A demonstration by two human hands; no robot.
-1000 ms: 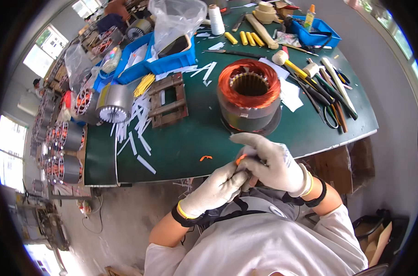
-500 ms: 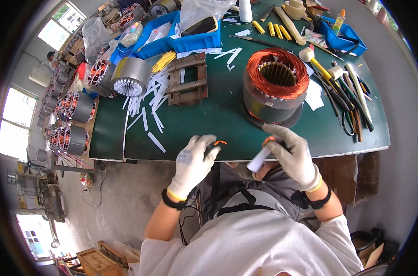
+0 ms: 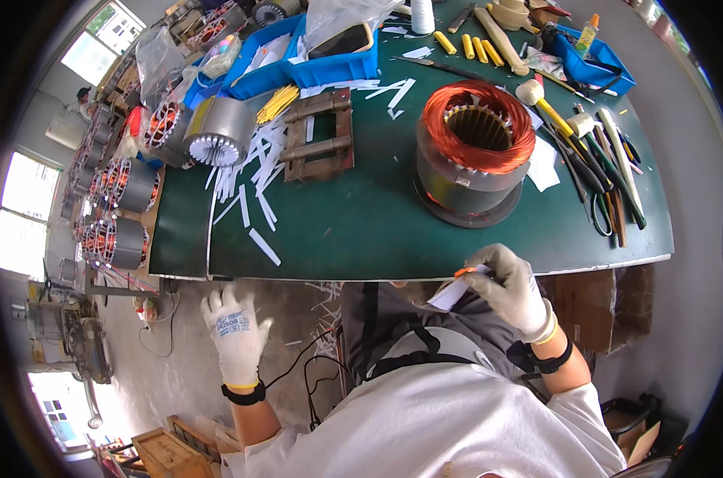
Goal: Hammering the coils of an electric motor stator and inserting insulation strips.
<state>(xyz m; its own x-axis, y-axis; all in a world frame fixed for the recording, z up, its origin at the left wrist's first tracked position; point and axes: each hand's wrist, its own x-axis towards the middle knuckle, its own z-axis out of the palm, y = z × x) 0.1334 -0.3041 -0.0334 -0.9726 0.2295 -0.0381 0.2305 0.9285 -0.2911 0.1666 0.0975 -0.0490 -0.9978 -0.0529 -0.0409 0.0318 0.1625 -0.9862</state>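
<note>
My left hand, in a white knit glove, is off the table's front edge over the floor at the left. Its fingers are spread and nothing shows in them. Just in front of the table edge, above my lap, my right hand, also gloved, pinches a folded white paper strip. A small orange piece shows at its fingertips; its kind is too small to tell. Beyond that hand stands a motor stator with a thick ring of copper windings, upright on a round dark base.
On the green table lie a rusty metal frame, loose paper strips, a bare stator core and yellow sticks. Blue bins line the back. Mallets and hand tools lie right. More stators stand left.
My left hand has swung left and toward me, off the table edge, and opened; the orange piece at its fingertips no longer shows. My right hand has lowered slightly, keeping the paper strip.
</note>
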